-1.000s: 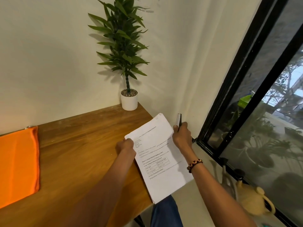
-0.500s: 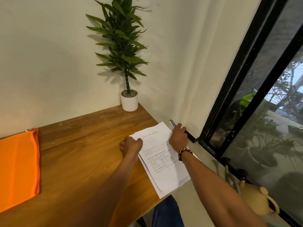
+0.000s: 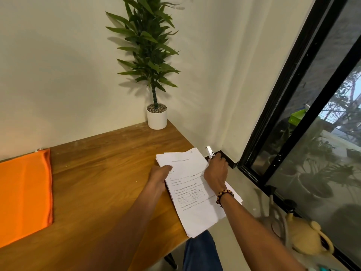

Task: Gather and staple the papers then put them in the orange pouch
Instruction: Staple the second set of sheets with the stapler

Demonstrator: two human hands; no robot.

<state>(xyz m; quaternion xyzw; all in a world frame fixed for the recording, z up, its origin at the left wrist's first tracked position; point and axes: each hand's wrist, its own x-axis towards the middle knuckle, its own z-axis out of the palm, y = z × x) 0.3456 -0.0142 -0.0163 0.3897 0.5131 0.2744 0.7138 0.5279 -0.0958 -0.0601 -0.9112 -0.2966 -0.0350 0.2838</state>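
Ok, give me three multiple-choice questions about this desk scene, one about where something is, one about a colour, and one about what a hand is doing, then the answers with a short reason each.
1. Where does the potted plant stand on the table?
A. far corner by the wall
B. near edge by the person
C. on the pouch

2. What colour is the pouch?
A. blue
B. orange
C. green

3. What is the left hand doing?
A. resting flat on the bare table
B. gripping the left edge of the papers
C. touching the pouch

Answers:
1 A, the white pot sits at the table's back corner against the wall.
2 B, the fabric is bright orange.
3 B, its thumb lies over the sheets' left edge, while the right hand holds the stapler.
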